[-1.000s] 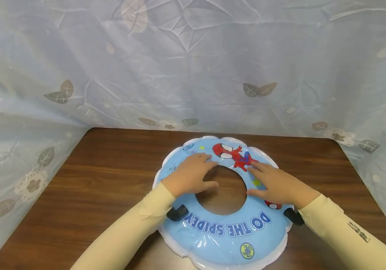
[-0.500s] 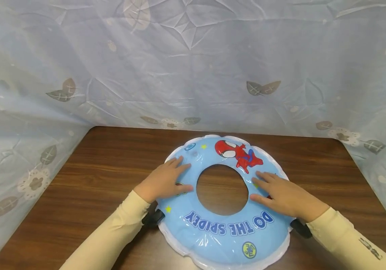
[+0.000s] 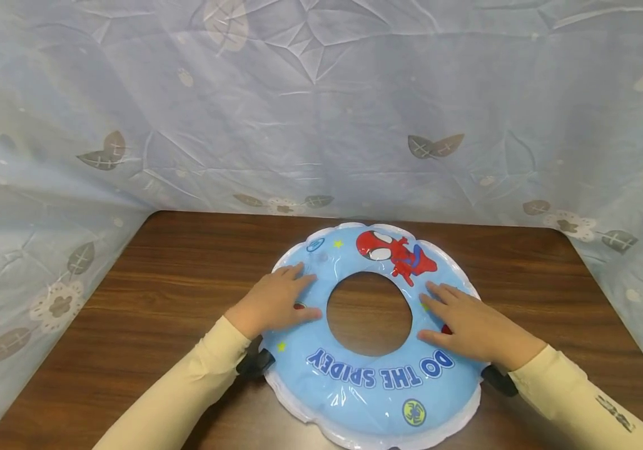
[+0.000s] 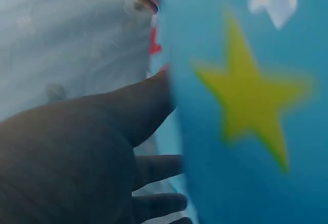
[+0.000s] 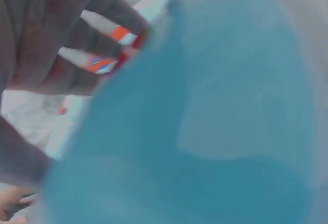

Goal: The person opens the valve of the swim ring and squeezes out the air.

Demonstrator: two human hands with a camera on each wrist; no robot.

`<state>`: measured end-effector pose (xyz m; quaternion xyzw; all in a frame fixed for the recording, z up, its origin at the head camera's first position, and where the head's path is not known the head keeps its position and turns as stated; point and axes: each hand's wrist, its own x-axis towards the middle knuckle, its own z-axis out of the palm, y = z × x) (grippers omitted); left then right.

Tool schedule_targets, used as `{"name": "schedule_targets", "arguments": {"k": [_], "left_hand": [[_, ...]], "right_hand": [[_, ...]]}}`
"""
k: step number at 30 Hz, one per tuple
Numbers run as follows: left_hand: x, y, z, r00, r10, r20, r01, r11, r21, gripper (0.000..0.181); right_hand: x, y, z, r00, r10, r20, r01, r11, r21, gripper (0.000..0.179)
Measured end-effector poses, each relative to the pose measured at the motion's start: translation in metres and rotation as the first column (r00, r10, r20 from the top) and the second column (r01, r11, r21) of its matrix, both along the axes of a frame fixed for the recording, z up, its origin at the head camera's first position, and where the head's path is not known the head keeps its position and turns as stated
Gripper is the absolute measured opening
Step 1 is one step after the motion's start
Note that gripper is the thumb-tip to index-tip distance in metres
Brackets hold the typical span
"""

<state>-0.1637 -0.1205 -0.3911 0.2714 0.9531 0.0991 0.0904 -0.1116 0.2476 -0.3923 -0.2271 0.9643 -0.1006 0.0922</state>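
Pale grey-blue fabric (image 3: 321,119) hangs as walls from nine through twelve to three o'clock, creased, printed with muted leaves (image 3: 436,145) and white flowers (image 3: 59,306). Star-like folds (image 3: 307,47) crease it at twelve. The bench (image 3: 186,281) is dark wood-grained, its far corners rounded at ten and two; a soft sheen (image 3: 303,435) lights its six o'clock edge.

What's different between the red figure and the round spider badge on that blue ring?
The red figure is larger; the spider badge is smaller. The figure is mostly red with some blue, while the badge is yellow-green with a dark spider. The figure sits on the far part, the badge near the person. Both decorate the blue ring.
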Motion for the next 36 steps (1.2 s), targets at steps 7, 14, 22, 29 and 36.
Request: {"name": "schedule_targets", "arguments": {"k": [7, 14, 22, 29, 36], "left_hand": [[0.031, 0.005, 0.017, 0.996, -0.067, 0.051, 0.069, 0.996, -0.053, 0.099], [0.043, 0.007, 0.012, 0.992, -0.073, 0.106, 0.080, 0.995, -0.063, 0.110], [0.046, 0.010, 0.006, 0.992, -0.058, 0.114, 0.066, 0.995, -0.072, 0.109], [0.052, 0.012, 0.013, 0.995, -0.058, 0.079, 0.061, 0.997, -0.048, 0.112], [0.062, 0.022, 0.011, 0.996, -0.029, 0.085, 0.038, 0.993, -0.109, 0.119]], "right_hand": [[0.023, -0.009, 0.009, 0.999, 0.003, -0.033, -0.002, 1.000, 0.023, 0.087], [0.035, -0.013, 0.004, 1.000, 0.005, 0.024, -0.006, 1.000, 0.027, 0.094], [0.034, -0.014, -0.003, 0.999, -0.013, 0.052, 0.012, 1.000, 0.022, 0.094], [0.041, -0.018, 0.002, 0.998, -0.056, 0.028, 0.057, 0.998, -0.016, 0.102], [0.051, -0.026, 0.002, 0.996, -0.072, 0.045, 0.072, 0.997, -0.005, 0.113]]}}
